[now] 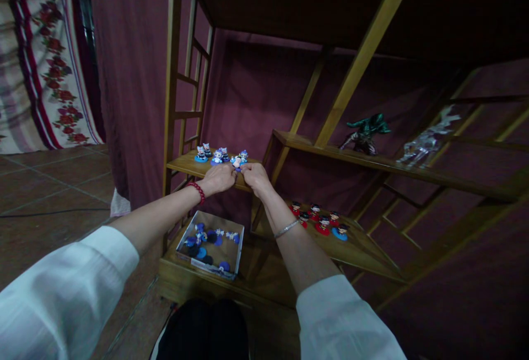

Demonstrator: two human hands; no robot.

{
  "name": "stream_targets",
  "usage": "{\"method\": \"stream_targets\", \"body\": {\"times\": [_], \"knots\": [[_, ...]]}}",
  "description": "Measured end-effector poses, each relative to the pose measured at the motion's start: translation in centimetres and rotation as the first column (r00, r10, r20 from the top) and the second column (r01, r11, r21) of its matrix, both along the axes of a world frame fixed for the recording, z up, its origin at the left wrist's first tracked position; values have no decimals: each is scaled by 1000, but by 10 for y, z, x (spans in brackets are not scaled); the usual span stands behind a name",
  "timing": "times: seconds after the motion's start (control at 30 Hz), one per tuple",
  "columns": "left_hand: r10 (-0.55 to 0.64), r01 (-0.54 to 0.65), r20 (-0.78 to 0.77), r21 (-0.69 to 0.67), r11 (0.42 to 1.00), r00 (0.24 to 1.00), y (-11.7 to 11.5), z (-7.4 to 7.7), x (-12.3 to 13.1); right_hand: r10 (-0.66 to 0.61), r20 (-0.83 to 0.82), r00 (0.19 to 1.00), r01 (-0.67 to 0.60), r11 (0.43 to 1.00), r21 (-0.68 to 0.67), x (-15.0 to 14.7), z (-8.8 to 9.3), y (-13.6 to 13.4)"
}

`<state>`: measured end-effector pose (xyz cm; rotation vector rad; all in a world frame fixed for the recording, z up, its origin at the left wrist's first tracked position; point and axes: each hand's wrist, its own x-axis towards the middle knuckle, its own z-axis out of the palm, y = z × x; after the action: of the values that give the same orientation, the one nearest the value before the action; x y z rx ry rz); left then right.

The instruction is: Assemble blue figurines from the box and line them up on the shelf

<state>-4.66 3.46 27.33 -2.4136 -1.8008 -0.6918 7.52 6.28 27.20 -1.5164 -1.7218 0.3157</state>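
Both my hands reach to the front edge of a small wooden shelf [188,162]. My left hand [221,177] and my right hand [255,177] close from either side on a small figurine [237,162] with a purple base. Their fingertips meet its base near the shelf's edge. Just behind it stands another figurine [243,155] in blue and purple. To the left are a purple figurine [217,156] and a figurine on a blue base [201,154], with others close behind them. My fingers partly hide the held figurine's base.
Below the shelf, an open box [239,258] holds several loose figurines. Red-based figurines [322,225] and one on a blue base [340,232] stand on a lower right shelf. A dark green statue [367,134] and a clear statue [427,142] occupy the middle shelf [454,183].
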Motion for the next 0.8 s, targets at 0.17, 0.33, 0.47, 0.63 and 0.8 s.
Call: {"method": "stream_targets", "body": {"times": [0.17, 0.33, 0.47, 0.63, 0.8], "knots": [[5, -5, 7, 3, 1000, 1000, -3, 1, 0, 14, -1, 1000, -14, 1000, 10, 0, -2, 3], [33, -33, 5, 9, 999, 999, -3, 0, -2, 12, 11, 1000, -12, 1000, 2, -2, 1, 1], [40, -41, 9, 14, 999, 999, -1, -2, -3, 1, 24, 1000, -1, 1000, -2, -4, 2, 0], [17, -18, 17, 31, 999, 1000, 1, -2, -5, 8, 27, 1000, -8, 1000, 7, -4, 1, 0], [30, -30, 16, 30, 999, 999, -2, -1, -5, 11, -7, 1000, -11, 1000, 4, -4, -1, 1]]}}
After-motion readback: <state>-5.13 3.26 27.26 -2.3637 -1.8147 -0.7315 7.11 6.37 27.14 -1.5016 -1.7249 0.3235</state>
